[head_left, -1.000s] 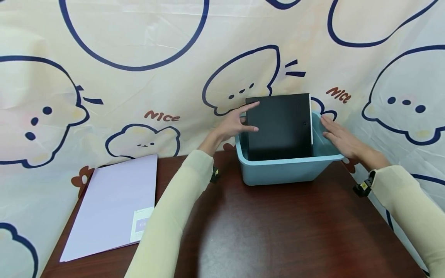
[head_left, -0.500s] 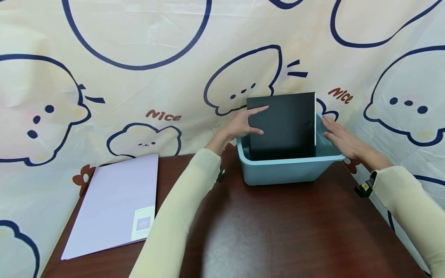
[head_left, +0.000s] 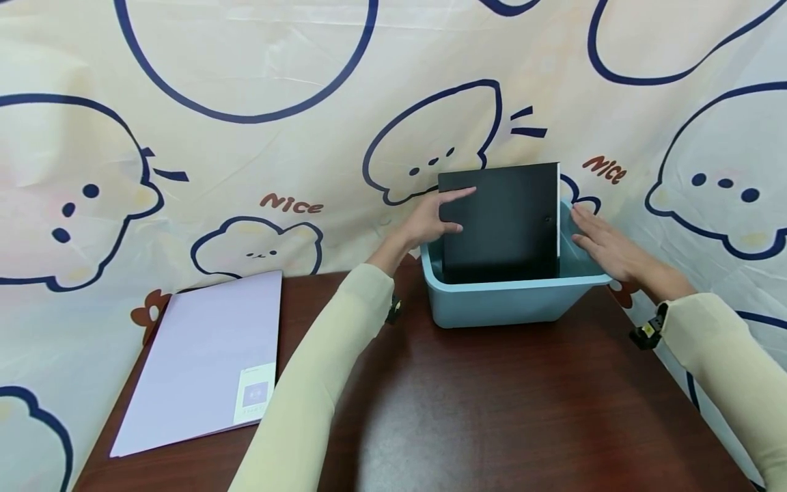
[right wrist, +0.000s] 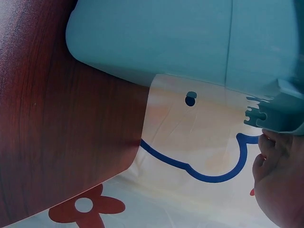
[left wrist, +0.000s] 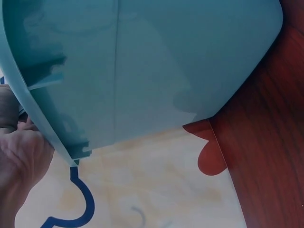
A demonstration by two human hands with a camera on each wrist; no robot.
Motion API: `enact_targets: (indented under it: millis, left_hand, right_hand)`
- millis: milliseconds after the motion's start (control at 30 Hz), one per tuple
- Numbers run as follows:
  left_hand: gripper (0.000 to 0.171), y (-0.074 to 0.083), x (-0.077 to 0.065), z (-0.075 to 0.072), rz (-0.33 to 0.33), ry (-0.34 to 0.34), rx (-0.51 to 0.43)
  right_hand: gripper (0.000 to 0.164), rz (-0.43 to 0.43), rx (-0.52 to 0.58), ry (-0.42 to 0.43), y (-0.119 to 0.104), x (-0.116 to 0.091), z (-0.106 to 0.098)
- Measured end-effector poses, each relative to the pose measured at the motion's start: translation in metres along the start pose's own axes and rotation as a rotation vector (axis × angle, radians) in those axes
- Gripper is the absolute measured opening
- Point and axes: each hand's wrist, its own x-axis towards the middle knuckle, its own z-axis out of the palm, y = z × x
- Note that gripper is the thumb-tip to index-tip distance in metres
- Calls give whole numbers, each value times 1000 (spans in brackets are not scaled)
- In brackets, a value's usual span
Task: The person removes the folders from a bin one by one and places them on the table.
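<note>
Standing black folder [head_left: 501, 222] beside left hand [head_left: 430, 220]

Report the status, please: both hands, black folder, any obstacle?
Left hand holds black folder upright in blue bin. Right hand open on bin rim. No obstacle visible.

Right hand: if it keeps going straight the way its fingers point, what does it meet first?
Probably the black folder: the right hand lies flat on the blue bin rim, fingers pointing at the folder's white edge. Depth is unclear from the head view.
</note>
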Motion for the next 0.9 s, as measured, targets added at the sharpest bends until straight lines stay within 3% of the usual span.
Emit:
enact_targets:
  millis: [333,900]
  left_hand:
    - [77,3,-6,-6,-40,43,-71]
    - [77,10,-12,-16,-26,60,-82]
  right_hand:
    - [68,5,-21,0,-1,-1,0]
    - [68,-15,-14,17,0,-3,0]
